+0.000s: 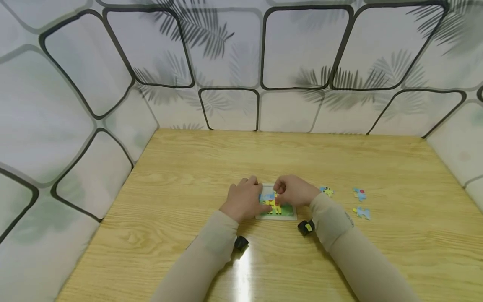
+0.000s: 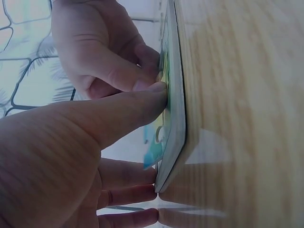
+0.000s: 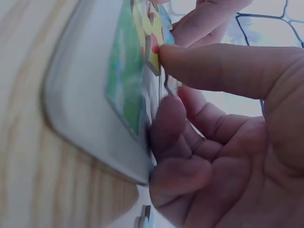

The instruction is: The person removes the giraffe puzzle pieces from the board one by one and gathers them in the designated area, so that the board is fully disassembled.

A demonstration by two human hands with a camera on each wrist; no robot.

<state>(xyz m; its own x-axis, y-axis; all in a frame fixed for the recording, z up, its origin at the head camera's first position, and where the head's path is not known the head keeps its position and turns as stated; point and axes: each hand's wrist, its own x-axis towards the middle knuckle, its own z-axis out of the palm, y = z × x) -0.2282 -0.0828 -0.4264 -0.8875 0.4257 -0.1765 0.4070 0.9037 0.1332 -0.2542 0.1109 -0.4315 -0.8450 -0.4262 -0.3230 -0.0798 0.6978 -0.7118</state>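
A small jigsaw puzzle in a white-rimmed tray lies on the table between both hands, its assembled part showing yellow, blue and green. My left hand rests at the tray's left side. In the left wrist view, its thumb presses on the picture while its other fingers extend to the tray's edge. Over the tray's right part, my right hand pinches a yellow puzzle piece with red spots. The right thumb lies against that piece, which looks slightly raised. Its far side is hidden by the fingers.
Loose puzzle pieces lie right of the tray: a yellow and blue one near the right wrist, a blue one with a red spot, and a pale blue one. Patterned fabric walls border the wooden table.
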